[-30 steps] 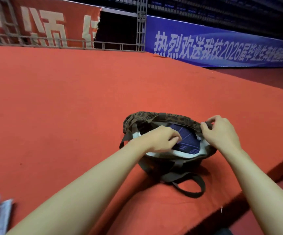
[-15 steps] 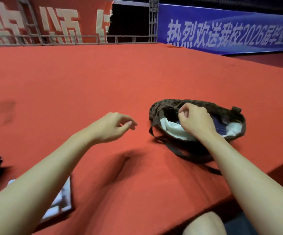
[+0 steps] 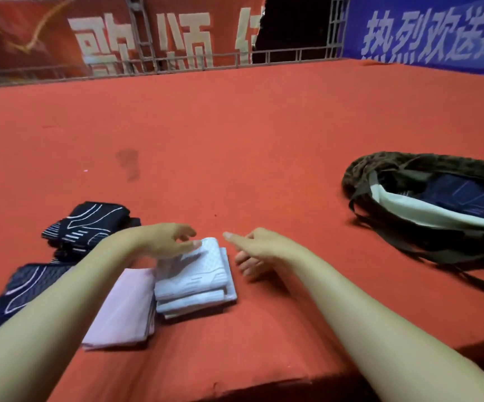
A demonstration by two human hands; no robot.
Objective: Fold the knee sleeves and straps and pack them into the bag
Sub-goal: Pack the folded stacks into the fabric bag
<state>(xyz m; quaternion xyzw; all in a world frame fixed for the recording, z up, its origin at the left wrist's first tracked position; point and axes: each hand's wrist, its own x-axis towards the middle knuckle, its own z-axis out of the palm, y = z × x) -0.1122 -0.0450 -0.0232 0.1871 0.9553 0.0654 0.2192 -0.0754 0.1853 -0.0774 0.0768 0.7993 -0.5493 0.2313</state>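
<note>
**Both hands loose over the white folded stack**

Here the left hand (image 3: 166, 240) hovers over the far end of the white folded stack (image 3: 195, 278), fingers spread and relaxed, the fingertips just at its top edge; whether they actually touch the cloth I cannot tell. The right hand (image 3: 256, 250) sits just to the right of that stack, index finger pointing out, the other fingers loosely curled toward the carpet, holding nothing.

Touching the stack on its left lies a pale pink folded piece (image 3: 121, 311), partly under the left forearm. Farther left of the stack are two dark sleeves with white line patterns: one folded dark sleeve (image 3: 88, 224) beyond the left wrist, and a second dark sleeve (image 3: 17, 294) lying flatter at the near left.

Well to the right of the stack, the bag (image 3: 394, 169) lies with its mouth open, pale lining showing and a navy folded item (image 3: 461, 194) already inside. Everything rests on the red carpet (image 3: 235, 140), with a red banner (image 3: 118, 33) and a blue banner (image 3: 438, 33) along the far edge.
</note>
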